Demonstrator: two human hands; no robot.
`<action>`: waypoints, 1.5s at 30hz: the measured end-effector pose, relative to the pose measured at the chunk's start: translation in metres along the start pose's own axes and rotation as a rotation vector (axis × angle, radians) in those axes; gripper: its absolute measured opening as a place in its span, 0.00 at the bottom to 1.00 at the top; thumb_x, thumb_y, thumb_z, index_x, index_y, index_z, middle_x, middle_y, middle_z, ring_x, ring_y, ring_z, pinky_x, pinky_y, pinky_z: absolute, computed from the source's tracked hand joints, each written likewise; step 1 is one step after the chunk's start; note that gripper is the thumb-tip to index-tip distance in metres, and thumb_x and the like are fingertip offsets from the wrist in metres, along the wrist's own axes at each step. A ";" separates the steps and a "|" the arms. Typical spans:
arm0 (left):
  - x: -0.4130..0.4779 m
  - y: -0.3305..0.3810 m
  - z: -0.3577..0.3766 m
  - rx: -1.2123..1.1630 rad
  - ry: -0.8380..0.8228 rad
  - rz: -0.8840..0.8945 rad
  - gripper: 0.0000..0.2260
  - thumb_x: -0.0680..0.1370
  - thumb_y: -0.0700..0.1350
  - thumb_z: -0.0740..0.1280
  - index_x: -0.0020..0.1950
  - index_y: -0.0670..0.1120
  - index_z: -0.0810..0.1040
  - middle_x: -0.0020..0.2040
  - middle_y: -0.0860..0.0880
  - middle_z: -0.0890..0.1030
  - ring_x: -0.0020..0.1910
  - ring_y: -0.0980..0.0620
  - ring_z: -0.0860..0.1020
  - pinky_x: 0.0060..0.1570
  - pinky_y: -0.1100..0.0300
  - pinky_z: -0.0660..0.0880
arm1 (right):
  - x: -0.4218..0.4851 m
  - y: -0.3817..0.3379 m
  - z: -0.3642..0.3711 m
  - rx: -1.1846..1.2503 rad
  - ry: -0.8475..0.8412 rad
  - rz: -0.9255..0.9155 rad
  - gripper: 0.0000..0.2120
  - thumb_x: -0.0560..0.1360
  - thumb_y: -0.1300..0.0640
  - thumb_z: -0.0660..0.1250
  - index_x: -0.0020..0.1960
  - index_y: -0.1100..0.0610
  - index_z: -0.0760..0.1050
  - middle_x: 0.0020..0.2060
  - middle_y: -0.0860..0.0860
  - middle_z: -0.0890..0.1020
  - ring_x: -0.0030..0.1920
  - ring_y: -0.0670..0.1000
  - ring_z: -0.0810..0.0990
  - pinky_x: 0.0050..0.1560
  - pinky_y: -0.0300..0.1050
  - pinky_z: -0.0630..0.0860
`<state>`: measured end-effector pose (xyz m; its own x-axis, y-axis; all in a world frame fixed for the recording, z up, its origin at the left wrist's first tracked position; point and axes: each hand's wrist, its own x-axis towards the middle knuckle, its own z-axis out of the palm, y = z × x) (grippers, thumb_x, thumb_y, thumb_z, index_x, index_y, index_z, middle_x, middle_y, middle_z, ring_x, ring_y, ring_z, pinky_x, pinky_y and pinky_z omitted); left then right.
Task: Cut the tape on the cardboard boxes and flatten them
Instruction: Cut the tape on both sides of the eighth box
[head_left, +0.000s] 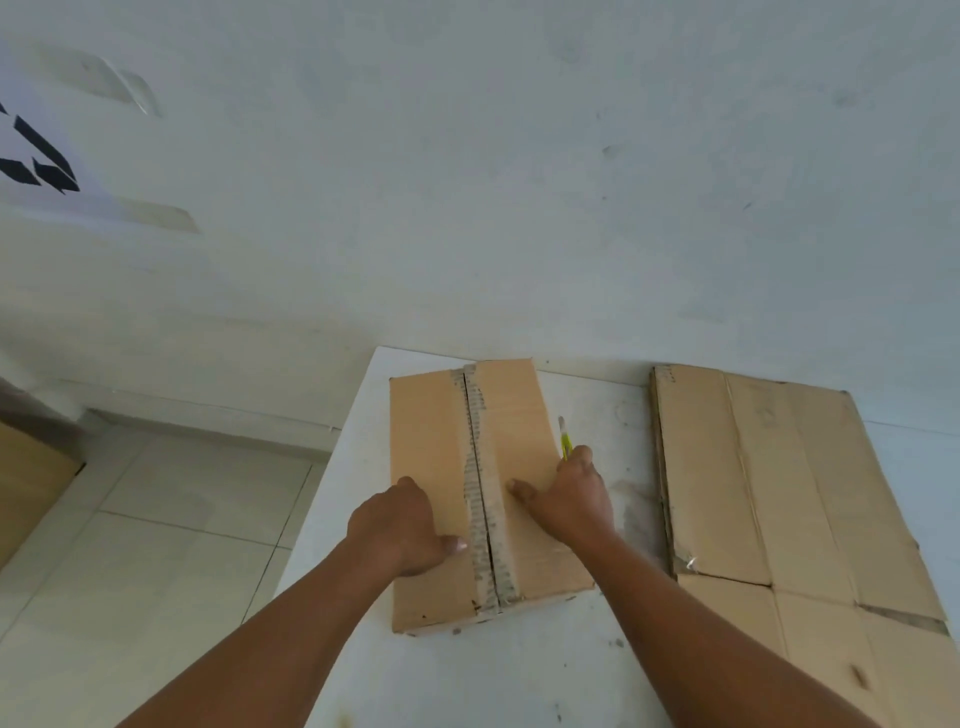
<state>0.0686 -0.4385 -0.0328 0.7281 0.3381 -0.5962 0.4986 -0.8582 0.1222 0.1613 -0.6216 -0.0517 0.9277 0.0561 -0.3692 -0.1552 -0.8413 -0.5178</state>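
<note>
A closed brown cardboard box (431, 431) lies on the white table (597, 410), its top flaps meeting along a centre seam (480, 467) where the tape is torn and split. My left hand (400, 525) rests on the left flap with its thumb near the seam. My right hand (569, 493) lies on the right flap, thumb stretched toward the seam, and its fingers grip a yellow-green utility knife (565, 439) that sticks out past the knuckles toward the wall.
A flattened cardboard box (779, 493) lies on the table's right side, reaching its near right corner. A white wall stands close behind. Tiled floor (156, 519) is to the left, with another brown box (26, 493) at the left frame edge.
</note>
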 end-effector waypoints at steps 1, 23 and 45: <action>0.000 -0.001 -0.001 0.016 0.007 0.011 0.38 0.70 0.71 0.70 0.67 0.45 0.68 0.56 0.51 0.78 0.53 0.50 0.79 0.46 0.57 0.74 | -0.006 0.002 0.003 0.004 -0.004 0.025 0.34 0.68 0.38 0.75 0.60 0.57 0.63 0.57 0.53 0.77 0.59 0.56 0.78 0.53 0.51 0.77; 0.029 0.016 -0.007 0.671 0.031 0.955 0.47 0.56 0.71 0.78 0.66 0.48 0.69 0.65 0.51 0.71 0.68 0.48 0.65 0.73 0.43 0.59 | -0.037 0.004 0.021 -0.292 0.261 0.079 0.26 0.73 0.37 0.68 0.58 0.55 0.64 0.55 0.52 0.72 0.58 0.55 0.72 0.58 0.50 0.73; 0.030 0.017 -0.009 0.551 0.058 0.926 0.42 0.55 0.68 0.80 0.61 0.52 0.69 0.62 0.54 0.72 0.62 0.53 0.68 0.66 0.51 0.64 | -0.142 0.016 0.023 -0.458 -0.251 -0.099 0.20 0.77 0.63 0.58 0.68 0.53 0.69 0.37 0.50 0.71 0.36 0.52 0.77 0.28 0.41 0.67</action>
<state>0.1030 -0.4396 -0.0412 0.7415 -0.5268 -0.4155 -0.5276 -0.8404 0.1238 0.0195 -0.6308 -0.0249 0.8117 0.2268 -0.5382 0.1452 -0.9709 -0.1903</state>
